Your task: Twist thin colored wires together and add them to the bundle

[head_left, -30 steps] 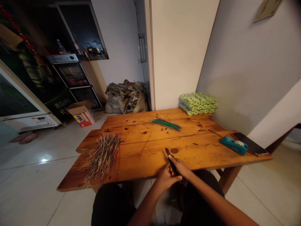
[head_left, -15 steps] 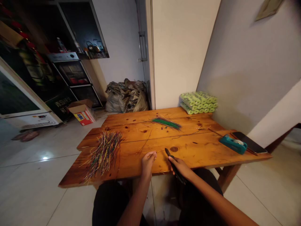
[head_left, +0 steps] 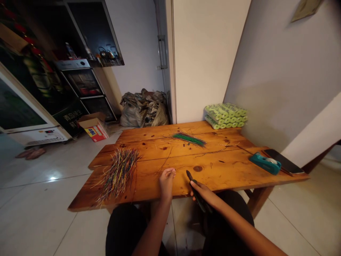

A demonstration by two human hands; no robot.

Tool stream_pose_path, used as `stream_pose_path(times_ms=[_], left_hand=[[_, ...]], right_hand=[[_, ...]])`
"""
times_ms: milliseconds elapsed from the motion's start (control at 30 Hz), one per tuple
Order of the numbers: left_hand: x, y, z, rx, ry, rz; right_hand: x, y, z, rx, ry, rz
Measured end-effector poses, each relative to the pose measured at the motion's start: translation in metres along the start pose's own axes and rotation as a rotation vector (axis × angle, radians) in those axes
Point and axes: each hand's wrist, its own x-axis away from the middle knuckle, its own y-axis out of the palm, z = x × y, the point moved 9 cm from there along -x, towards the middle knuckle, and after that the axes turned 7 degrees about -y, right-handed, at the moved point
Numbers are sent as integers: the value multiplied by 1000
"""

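Observation:
My right hand is wrapped round black pliers, whose tip points up and left over the table's near part. To the left of the pliers, my left hand has its fingers pinched on a thin wire, which reaches a short way to the right. A loose pile of many-coloured wires lies on the left of the wooden table. Farther back lies a bundle of green wires with small dark scraps beside it.
A teal tape dispenser and a dark phone lie at the table's right end. Green-wrapped rolls are stacked at the back edge. An open carton and grey sacks stand on the floor beyond.
My left hand has moved slightly up and left, with the thin wire now showing more to its right. The pliers have shifted slightly down in my right hand.

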Motion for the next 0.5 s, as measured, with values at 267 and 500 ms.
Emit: stream_pose_path(times_ms=[267, 500], left_hand=[[14, 18, 16, -107, 90, -60], [19, 19, 14, -155, 95, -69]], right_hand=[[-3, 14, -16, 57, -40, -27], [-3, 14, -13, 47, -46, -17]])
